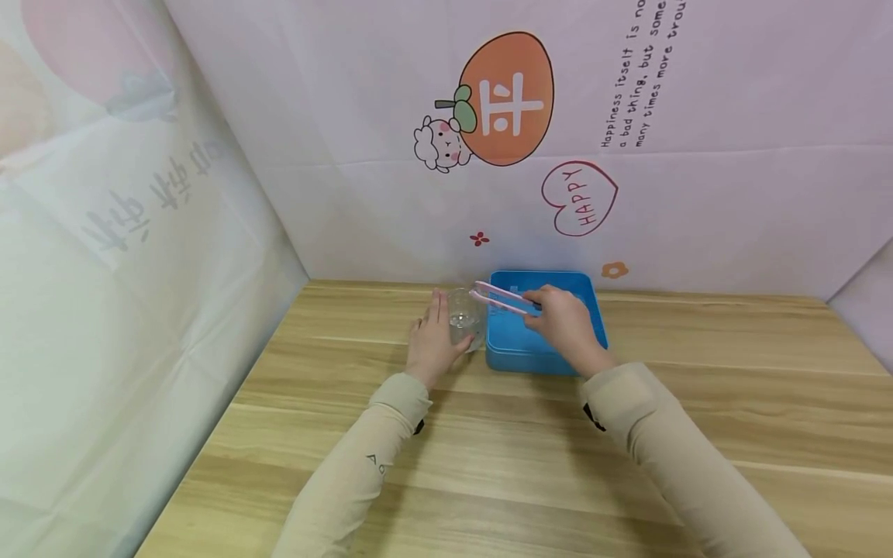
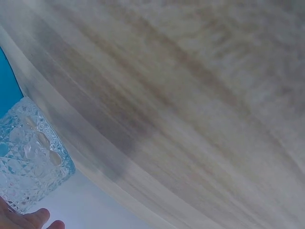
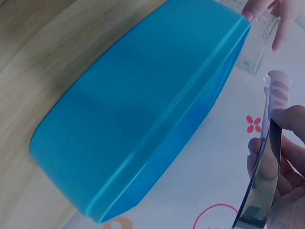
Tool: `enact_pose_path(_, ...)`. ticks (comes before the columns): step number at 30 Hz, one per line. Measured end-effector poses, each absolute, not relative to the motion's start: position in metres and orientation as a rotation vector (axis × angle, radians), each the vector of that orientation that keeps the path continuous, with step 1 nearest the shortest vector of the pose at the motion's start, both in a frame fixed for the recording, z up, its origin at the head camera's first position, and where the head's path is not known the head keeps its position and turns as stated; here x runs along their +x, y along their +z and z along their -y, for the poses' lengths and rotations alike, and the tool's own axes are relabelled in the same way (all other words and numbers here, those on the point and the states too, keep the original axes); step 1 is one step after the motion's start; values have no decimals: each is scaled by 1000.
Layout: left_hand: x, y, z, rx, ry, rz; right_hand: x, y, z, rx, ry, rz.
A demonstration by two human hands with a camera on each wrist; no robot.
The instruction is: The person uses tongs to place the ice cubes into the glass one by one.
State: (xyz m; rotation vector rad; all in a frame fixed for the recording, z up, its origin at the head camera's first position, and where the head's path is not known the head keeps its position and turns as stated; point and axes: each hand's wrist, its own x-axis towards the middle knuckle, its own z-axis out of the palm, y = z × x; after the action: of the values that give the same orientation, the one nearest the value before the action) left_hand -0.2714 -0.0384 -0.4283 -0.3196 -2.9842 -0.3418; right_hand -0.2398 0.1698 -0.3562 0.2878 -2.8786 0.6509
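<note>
Whether pink-ended metal tongs (image 3: 261, 186) have a load at tips: can't tell. Interior of blue rect. plastic box (image 3: 128, 105) partly behind R hand (image 1: 563, 322). Clear cut-glass cup (image 2: 35, 152), diamond-faceted, cut off at 8 o'clock in L-wrist view; stands at box's 9 o'clock, L hand (image 1: 432, 337) holding it, fingers & thumb wide. R hand grips tongs, arms slightly parted, pointing approx. 10 o'clock.

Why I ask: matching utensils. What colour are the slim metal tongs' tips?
The tips are pale pink, clearest in the head view.
</note>
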Motion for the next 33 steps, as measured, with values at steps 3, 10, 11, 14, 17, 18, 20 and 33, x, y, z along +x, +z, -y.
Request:
enact_pose_path(3,-271,-428,38,-318,-344,2984,-239,-357,-167,317,651,2884)
enact_pose_path(10,-271,-428,37,-309,-339,3008,-239,-362,-163,337,637,2913)
enact_pose_path(11,-271,-428,37,-310,-343,3007,-239,-363,-163,338,634,2918)
enact_pose_path(14,-270,-428,37,-310,-344,3007,-239,-364,-161,341,611,2927)
enact_pose_path(17,-271,-428,37,-309,-341,3014,-239,-364,-160,345,605,2934)
enact_pose_path(18,-270,-428,37,-310,-341,3012,-239,-364,-160,347,600,2934)
enact_pose_path(20,-270,-427,37,-310,-338,3013,-239,-364,-159,351,601,2934)
enact_pose_path(33,-270,-426,38,-299,-318,3019,-238,-366,-158,366,607,2930)
